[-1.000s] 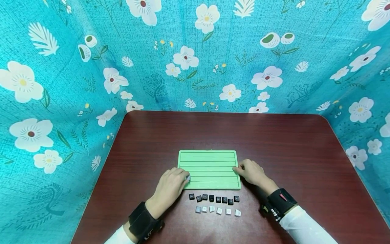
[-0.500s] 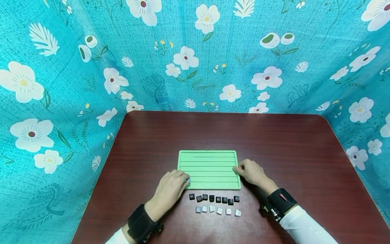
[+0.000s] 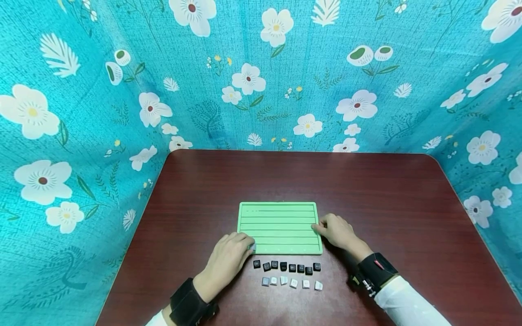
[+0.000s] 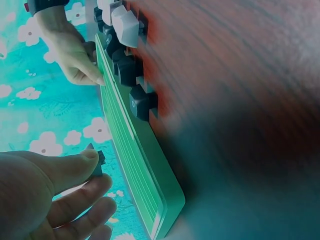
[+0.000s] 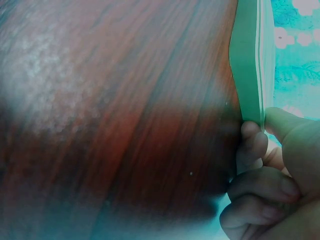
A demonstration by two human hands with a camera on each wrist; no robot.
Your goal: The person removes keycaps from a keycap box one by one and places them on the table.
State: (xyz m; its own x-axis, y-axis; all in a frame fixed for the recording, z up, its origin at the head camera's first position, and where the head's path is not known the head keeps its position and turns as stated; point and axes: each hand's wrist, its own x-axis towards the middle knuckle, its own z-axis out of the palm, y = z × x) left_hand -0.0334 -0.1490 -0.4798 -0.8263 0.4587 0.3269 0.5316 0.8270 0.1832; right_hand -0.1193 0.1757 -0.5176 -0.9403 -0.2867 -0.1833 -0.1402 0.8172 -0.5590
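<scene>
My left hand [image 3: 227, 257] pinches a small grey keycap [image 4: 98, 162] between thumb and fingers. It hovers over the near left corner of a green ridged board [image 3: 281, 218], covering that corner in the head view. At the board's right edge, my right hand [image 3: 339, 232] grips the rim, thumb on top and curled fingers against the side, as the right wrist view shows. In front of the board lies an uneven row of several black keycaps [image 3: 292, 268]. Nearer to me is a second row of several white and grey keycaps [image 3: 293, 283].
The dark red-brown table [image 3: 379, 194] extends around the board on all sides. Behind it and along both sides hangs a turquoise flowered curtain [image 3: 285, 99]. Black wrist straps [image 3: 188, 302] with small devices sit on both forearms.
My left hand, with the keycap, has drifted a little toward me along the board's left side. The right hand keeps its grip on the board's right edge, and the keycap rows stay put.
</scene>
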